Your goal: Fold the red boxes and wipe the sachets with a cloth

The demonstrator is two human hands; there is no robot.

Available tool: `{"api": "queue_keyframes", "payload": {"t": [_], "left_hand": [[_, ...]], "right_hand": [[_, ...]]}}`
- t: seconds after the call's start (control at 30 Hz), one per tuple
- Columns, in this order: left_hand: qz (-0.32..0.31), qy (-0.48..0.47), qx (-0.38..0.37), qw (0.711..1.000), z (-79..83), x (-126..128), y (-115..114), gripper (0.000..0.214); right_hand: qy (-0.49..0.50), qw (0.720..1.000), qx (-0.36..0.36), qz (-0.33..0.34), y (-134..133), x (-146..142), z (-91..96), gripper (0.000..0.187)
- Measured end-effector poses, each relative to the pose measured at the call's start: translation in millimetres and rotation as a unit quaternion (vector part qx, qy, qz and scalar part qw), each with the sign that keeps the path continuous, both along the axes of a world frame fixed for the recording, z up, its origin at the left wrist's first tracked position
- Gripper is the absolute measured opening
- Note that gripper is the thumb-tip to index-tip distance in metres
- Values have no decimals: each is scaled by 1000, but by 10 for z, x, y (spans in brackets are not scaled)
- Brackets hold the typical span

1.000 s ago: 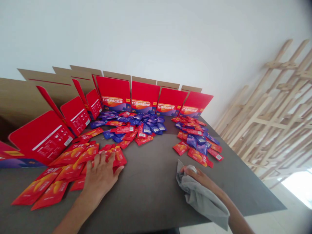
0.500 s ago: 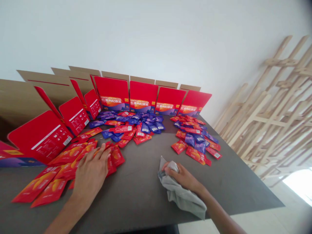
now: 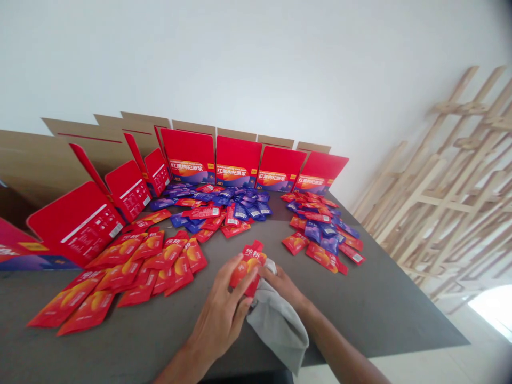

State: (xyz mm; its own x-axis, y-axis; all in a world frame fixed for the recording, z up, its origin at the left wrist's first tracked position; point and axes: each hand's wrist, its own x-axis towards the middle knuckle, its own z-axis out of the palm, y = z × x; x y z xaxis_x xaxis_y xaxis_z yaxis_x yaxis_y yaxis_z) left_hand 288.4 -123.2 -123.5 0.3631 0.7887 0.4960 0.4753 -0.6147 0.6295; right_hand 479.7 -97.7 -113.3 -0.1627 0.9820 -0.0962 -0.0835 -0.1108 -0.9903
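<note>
Gripping a red foil sachet in the curled left hand, lifted off the dark grey tabletop at 6 o'clock, steadied by the right hand, which bunches a soft grey cloth, apparently against it; loose purple-and-red sachets lie at 12 o'clock.

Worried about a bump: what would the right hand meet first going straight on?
The red sachet in the left hand; fingertips of the right hand, above the grey cloth, seem already against it, depth unclear.
</note>
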Motion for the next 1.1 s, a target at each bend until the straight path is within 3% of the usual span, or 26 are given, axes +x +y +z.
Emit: {"api": "queue_keyframes", "payload": {"t": [0.07, 0.1, 0.13, 0.2, 0.27, 0.33, 0.4, 0.47, 0.53, 0.63, 0.73, 0.93, 1.0, 1.1], "left_hand": [[57, -136, -116, 982, 27, 74, -3, 59], [67, -213, -200, 954, 38, 113, 5, 63], [60, -289, -293, 909, 43, 153, 15, 67], [24, -408, -455, 791, 37, 224, 36, 67], [3, -480, -528, 700, 17, 270, 49, 62], [-5, -520, -526, 673, -11, 286, 53, 59], [-5, -536, -497, 683, -48, 278, 53, 61], [4, -511, -477, 715, -97, 267, 42, 67], [16, -447, -474, 758, -149, 273, 14, 77], [19, -355, -447, 821, -204, 325, -47, 94], [35, -334, -388, 859, -216, 379, -71, 100], [115, -360, -336, 863, -226, 305, 32, 87], [113, -372, -343, 855, -244, 287, 32, 81], [49, -405, -369, 835, -287, 319, -25, 73]], "right_hand": [[38, 999, -9, 18, -22, 46, 28, 51], [41, 998, -11, 35, -32, 66, 35, 49], [29, 998, -8, 56, -38, 85, 35, 49], [-27, 995, -7, 99, -37, 118, 19, 47], [-118, 988, 11, 97, -16, 150, -1, 45], [-207, 976, 64, 16, 19, 185, -1, 43], [-243, 956, 125, -108, 51, 222, 28, 41], [-216, 936, 174, -216, 65, 247, 79, 38], [-178, 927, 215, -251, 50, 235, 129, 34], [-182, 938, 258, -143, -11, 116, 164, 36], [-208, 936, 285, -15, -94, -69, 147, 41], [-128, 958, 235, 98, -269, -262, 79, 41], [-123, 961, 231, 90, -286, -270, 47, 41], [-111, 968, 225, -13, -237, -256, -17, 35]]}}
